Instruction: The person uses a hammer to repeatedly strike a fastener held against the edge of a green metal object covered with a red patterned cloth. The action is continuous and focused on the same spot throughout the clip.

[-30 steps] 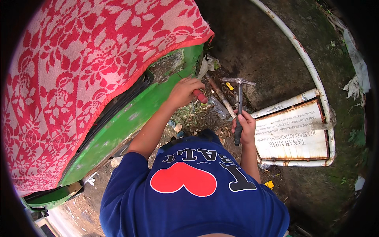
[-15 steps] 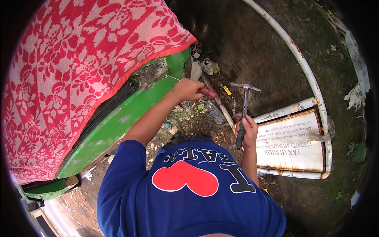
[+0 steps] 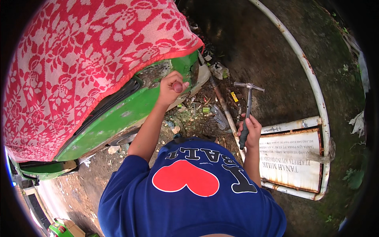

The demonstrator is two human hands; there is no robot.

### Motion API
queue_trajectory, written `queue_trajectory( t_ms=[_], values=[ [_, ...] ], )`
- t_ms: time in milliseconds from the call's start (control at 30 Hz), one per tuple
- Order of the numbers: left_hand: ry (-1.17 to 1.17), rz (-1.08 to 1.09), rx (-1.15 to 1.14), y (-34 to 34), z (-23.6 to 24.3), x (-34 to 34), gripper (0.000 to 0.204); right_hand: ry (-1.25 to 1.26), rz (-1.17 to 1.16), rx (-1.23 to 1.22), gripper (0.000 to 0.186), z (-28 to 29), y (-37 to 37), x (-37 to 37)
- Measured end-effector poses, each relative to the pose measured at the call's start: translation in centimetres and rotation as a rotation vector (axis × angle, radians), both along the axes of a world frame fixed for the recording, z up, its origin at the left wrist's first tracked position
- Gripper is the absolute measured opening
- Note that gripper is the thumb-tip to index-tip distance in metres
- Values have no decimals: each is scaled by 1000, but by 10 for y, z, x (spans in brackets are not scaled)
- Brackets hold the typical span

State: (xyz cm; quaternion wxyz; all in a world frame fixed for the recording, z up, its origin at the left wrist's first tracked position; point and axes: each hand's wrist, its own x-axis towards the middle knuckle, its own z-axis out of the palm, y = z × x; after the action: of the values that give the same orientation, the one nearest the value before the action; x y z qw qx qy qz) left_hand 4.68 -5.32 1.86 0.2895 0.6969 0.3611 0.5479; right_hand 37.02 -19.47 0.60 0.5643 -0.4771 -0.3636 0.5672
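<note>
Beside a green vehicle body under red floral cloth, left grip curled around a red-handled tool, shaft hidden, right grip wrapped around a hammer, pole and rusty-framed sign near.

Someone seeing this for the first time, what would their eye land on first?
Probably the red-and-pink flowered cloth, draped over the green vehicle at upper left. Next comes the large red heart on the blue shirt at bottom centre. Then, right of centre, the hammer in the right hand, with a rust-edged white sign farther right.
</note>
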Motion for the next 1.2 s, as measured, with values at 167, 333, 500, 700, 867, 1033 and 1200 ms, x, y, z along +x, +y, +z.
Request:
queue_trajectory(
  t_ms=[167,333,500,700,867,1033,1200],
  values=[
    [-616,-46,-90,8,10,-18,22,-24,53,-11,30,8,9,-6],
    [-836,-63,-12,19,24,-24,17,-28,101,23,30,10,13,-13],
    [-910,5,126,29,22,-29,15,-40,106,15,31,14,12,-21],
    [-925,-19,130,36,19,-22,15,-64,118,6,30,17,10,-28],
    [-858,-52,107,35,15,-22,14,-93,123,19,31,20,10,-38],
    [-686,-60,104,38,0,-27,13,-126,187,47,32,26,15,-52],
    [-601,-61,61,37,13,-22,13,-264,262,274,40,113,33,-106]
  ],
)
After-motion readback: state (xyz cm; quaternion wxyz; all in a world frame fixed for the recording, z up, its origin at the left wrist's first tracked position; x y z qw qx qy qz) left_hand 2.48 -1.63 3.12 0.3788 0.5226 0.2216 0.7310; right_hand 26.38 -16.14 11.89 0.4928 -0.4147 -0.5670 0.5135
